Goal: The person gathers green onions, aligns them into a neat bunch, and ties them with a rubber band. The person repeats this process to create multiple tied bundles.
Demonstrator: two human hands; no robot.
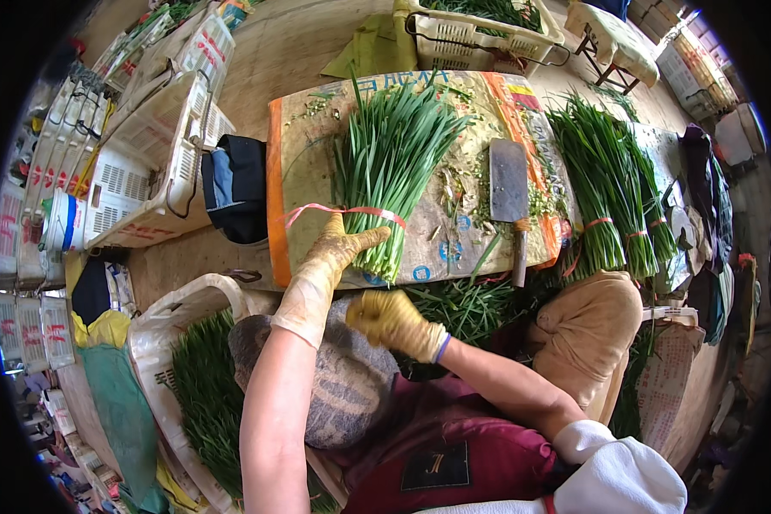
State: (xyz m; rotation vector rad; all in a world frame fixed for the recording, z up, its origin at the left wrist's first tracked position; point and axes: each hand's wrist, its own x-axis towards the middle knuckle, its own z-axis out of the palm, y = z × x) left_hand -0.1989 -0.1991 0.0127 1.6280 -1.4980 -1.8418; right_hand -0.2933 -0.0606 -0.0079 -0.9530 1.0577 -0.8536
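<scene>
A bunch of green Chinese chives lies on a sack-covered board, a pink tie around it near the pale cut ends. My left hand, in a yellowed glove, rests on the lower left of the bunch at the tie, thumb across the stems. My right hand, in a yellow glove, is curled and slightly blurred just below the stem ends; whether its fingers hold anything cannot be told. To the right, a cleaver with a wooden handle lies flat among trimmings.
Several tied chive bunches lie to the right of the board. A white crate of chives stands at lower left, another crate beyond the board. An empty-looking crate is at left. Loose chives lie below the board's near edge.
</scene>
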